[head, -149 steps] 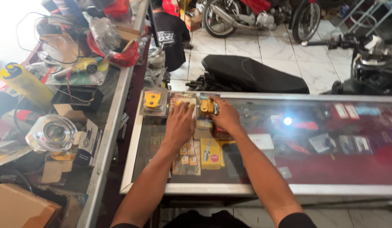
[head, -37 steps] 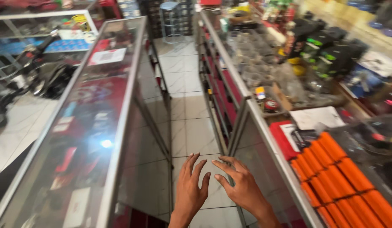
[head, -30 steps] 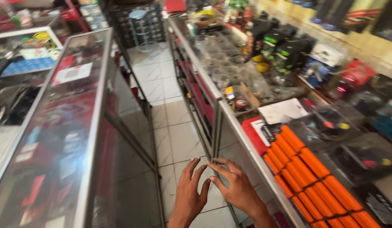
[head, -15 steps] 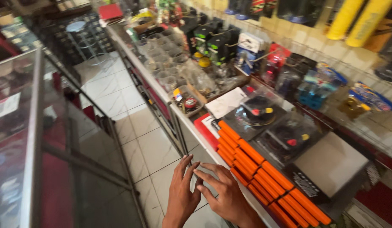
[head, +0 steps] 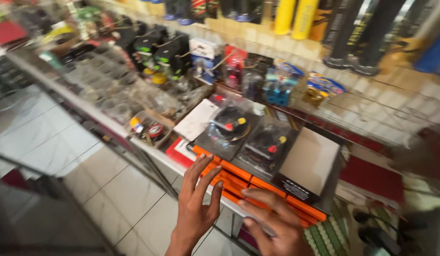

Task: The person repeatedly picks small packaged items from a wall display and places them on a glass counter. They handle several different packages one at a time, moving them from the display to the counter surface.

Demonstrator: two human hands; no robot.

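Long worktop [head: 149,150] packed with shop goods, white floor tiles [head: 54,156] below. Row of orange boxes [head: 239,178] lying at the near edge, just under both hands. Black packs [head: 267,144] right behind. Left hand [head: 197,208] spread wide, empty, fingertips at the boxes. Right hand [head: 272,223] spread flat, empty, over them. Best to go slow, pinch one box by its sides, and lift straight without bumping the packs.

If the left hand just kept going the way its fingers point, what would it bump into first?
Most likely the row of orange boxes at the counter's front edge: the left hand's fingertips already reach them. Beyond lie the bagged black parts. Depth is hard to judge in this blurred view.
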